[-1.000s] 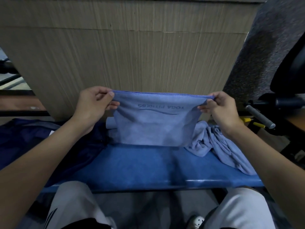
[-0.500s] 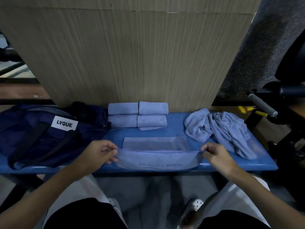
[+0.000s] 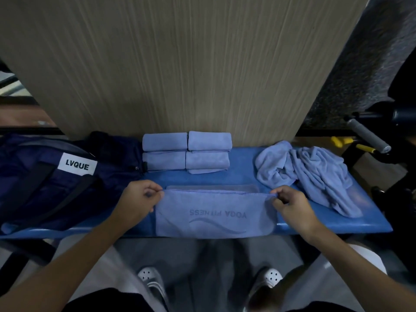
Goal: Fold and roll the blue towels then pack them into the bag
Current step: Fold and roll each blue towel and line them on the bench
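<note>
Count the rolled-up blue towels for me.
4, in a two-by-two block at the back of the bench: back-left roll, back-right roll, front-left roll, front-right roll. Any inside the bag would be hidden.

blue padded bench (image 3: pixel 244 177) up against a wood-grain panel (image 3: pixel 180 64), grey foam handle (image 3: pixel 367 135) off right, white clogs (image 3: pixel 149 276) on grey floor (image 3: pixel 202 255)

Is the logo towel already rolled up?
No, the logo towel lies flat on the bench, left hand and right hand pinching its far corners.
</note>
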